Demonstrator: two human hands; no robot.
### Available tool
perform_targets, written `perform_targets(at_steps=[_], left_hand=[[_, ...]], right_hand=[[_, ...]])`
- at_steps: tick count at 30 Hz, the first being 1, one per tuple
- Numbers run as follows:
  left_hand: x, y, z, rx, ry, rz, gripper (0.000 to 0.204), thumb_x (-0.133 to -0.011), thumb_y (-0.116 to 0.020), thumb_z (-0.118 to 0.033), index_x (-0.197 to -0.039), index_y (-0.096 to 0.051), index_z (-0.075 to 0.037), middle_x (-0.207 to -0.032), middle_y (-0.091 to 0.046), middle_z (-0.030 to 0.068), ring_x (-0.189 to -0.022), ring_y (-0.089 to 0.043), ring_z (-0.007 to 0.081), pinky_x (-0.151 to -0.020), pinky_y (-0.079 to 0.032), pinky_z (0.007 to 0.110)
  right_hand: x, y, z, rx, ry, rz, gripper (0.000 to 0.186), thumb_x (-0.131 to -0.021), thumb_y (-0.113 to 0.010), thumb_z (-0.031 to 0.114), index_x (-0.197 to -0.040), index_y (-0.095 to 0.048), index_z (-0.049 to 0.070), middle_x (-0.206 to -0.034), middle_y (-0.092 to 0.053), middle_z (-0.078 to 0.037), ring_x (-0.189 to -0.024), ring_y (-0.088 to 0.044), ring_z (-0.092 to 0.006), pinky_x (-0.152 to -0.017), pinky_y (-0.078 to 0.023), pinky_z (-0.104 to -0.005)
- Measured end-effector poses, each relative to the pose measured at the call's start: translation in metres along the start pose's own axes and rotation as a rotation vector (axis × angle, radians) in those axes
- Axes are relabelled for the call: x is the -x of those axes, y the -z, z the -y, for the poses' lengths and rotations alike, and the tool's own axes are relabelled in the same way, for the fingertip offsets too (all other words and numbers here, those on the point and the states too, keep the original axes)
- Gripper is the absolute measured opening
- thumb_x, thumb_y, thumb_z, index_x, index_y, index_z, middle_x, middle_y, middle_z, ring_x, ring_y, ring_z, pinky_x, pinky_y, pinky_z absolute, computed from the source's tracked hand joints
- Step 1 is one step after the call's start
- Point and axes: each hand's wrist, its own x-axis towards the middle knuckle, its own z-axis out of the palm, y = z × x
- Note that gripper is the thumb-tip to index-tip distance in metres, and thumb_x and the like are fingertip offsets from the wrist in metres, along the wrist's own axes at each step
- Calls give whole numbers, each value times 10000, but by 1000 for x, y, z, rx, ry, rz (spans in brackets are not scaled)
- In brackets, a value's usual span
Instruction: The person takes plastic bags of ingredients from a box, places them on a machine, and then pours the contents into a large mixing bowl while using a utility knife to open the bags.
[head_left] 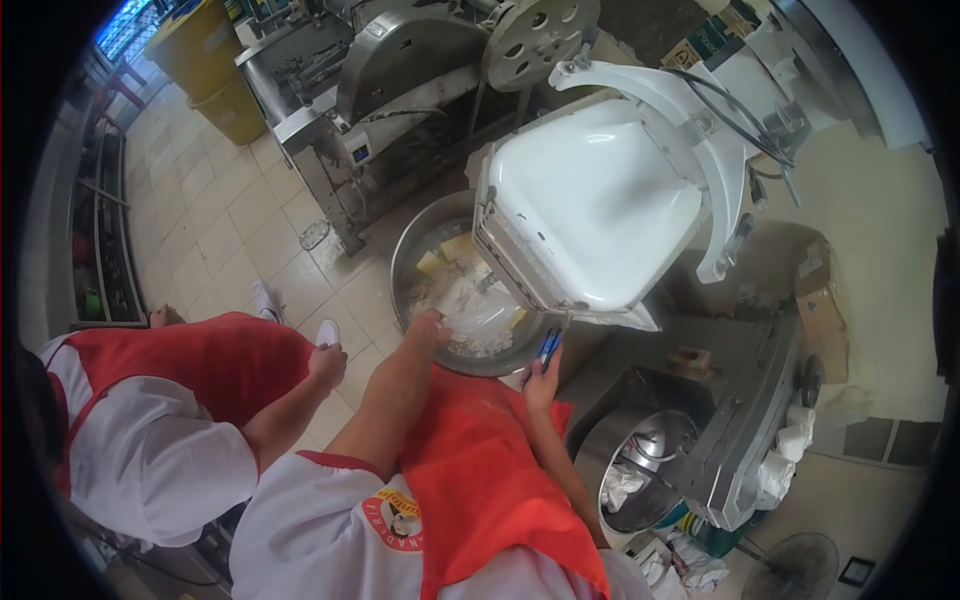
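A large steel mixing bowl (404, 255) holds yellow blocks (436, 260), white powder and crumbly pieces, partly hidden under the white mixer guard (590, 200). My left hand (430, 327) grips a clear plastic bag (480, 316) inside the bowl's near left part. My right hand (540, 372) is closed on a blue-and-black utility knife (550, 345), held upright at the bowl's right rim, just below the guard.
A co-worker (170, 420) in a red apron stands at my left. Behind are a steel machine (390, 70) and yellow bins (225, 105). At right are a second steel bowl (665, 500), cardboard (820, 310) and a fan (790, 565). A rack (95, 220) lines the far left.
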Motion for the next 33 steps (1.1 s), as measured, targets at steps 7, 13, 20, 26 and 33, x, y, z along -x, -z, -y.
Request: perform_targets(at_steps=[7, 13, 20, 26, 33], left_hand=[[41, -6, -12, 144, 274, -230, 50, -828, -585, -60, -787, -558, -48, -824, -569, 50, -655, -575, 164, -546, -489, 308], [76, -17, 1, 85, 220, -120, 308, -941, -405, -148, -1177, -572, -42, -1162, -605, 55, -1061, -570, 177, -955, -444, 284], [81, -16, 3, 203, 180, -137, 327, -954, -377, -178, -1167, -574, -27, -1178, -603, 61, -1080, -567, 169, -955, -445, 285], [65, -17, 6, 140, 237, -181, 186, -897, -492, -167, -989, -594, -42, -996, -610, 22, -886, -591, 155, -764, -488, 312], [77, -29, 12, 170, 176, -131, 334, -908, -489, -254, -1173, -603, -85, -1186, -615, 56, -1089, -570, 153, -952, -453, 260]], right_hand=[[-9, -6, 24, 98, -76, 199, 641, -955, -423, 15, -1508, -156, 198, -719, -554, -46, -497, -489, -101, -436, -428, -261], [-3, -7, 28, 16, -209, 310, 642, -943, -442, 17, -1503, -185, 198, -716, -574, -57, -493, -505, -111, -432, -435, -269], [-1, -9, 27, 52, -156, 232, 657, -940, -441, 9, -1506, -175, 212, -717, -575, -62, -491, -502, -110, -425, -428, -267], [-3, -3, 26, 132, -179, 304, 634, -951, -425, 10, -1504, -181, 201, -728, -572, -65, -488, -492, -105, -420, -426, -262], [-9, 2, 15, -60, -282, 315, 638, -963, -430, 45, -1509, -140, 201, -713, -564, -64, -498, -503, -131, -424, -430, -277]])
